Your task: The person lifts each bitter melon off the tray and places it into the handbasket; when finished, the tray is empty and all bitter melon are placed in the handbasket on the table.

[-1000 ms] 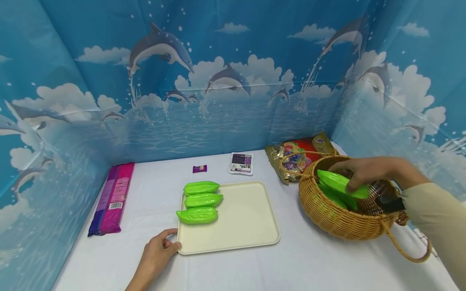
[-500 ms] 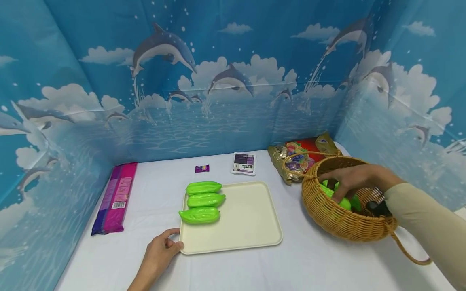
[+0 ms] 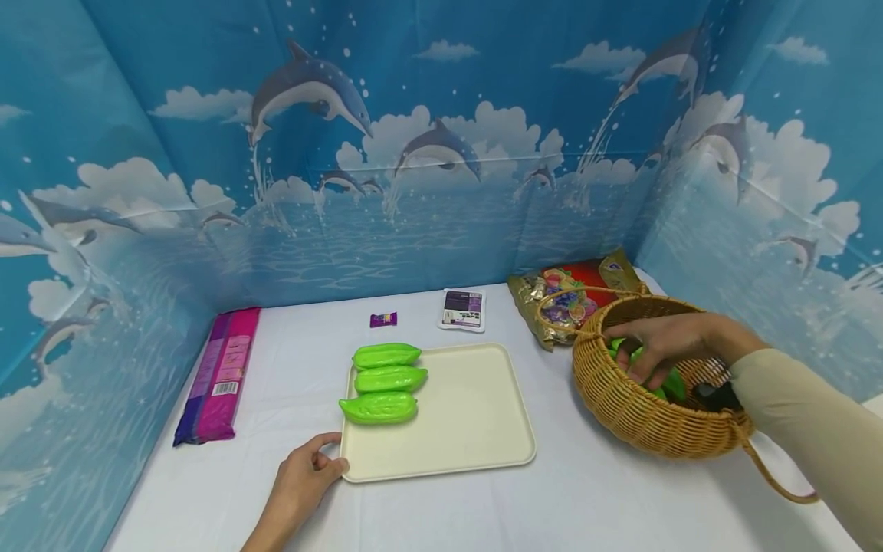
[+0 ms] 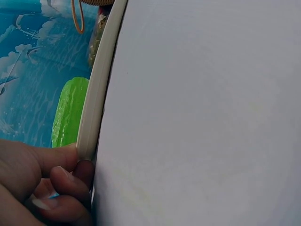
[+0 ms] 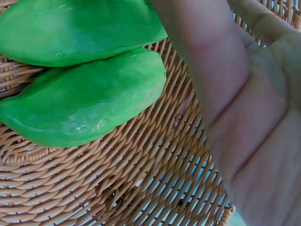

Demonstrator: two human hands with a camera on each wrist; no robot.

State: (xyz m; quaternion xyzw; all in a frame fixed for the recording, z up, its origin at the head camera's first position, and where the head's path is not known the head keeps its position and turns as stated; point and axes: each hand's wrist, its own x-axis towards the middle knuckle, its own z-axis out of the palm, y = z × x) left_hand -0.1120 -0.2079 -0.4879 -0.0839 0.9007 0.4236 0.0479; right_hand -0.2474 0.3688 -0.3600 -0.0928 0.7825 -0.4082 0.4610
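Pinching the left edge of the cream tray (image 3: 476, 422), the left hand (image 3: 305, 473) was seen in the head view near the front corner. Three green fruits (image 3: 390, 379) were laid side by side on the tray's left part. The right hand (image 3: 667, 341) was placed inside the wicker basket (image 3: 638, 422), its fingers bent downward over more green fruits (image 3: 674, 386); whether one was gripped could not be told.

In the left wrist view, the tray's rim was held by the thumb and a finger, and part of one fruit was shown behind it.

In the right wrist view, two fruits were seen touching, against the basket's weave and beside the right hand, whose fingertips were hidden. From their gloss, the fruits were judged light, stiff, rather slippery and hardly fragile, best held across the thick middle, away from the tapered ends.
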